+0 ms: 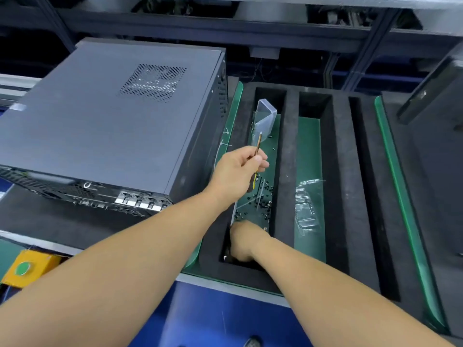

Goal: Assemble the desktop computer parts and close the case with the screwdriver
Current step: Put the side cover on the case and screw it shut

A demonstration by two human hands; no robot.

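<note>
A dark grey desktop case (100,116) lies on its side at the left, its vented side panel on top and rear ports facing me. My left hand (238,171) grips a screwdriver (258,144) by its shaft, tip pointing up, over the left slot of a black foam tray (288,171). Several small black screws (260,196) lie scattered on the green floor of that slot. My right hand (244,242) reaches down into the slot's near end with curled fingers; what it holds is hidden.
A clear plastic box (265,118) stands at the slot's far end. A clear plastic bag (307,204) lies in the middle slot. A yellow box with a green button (27,267) sits at the lower left. Another dark case (436,96) stands at the right.
</note>
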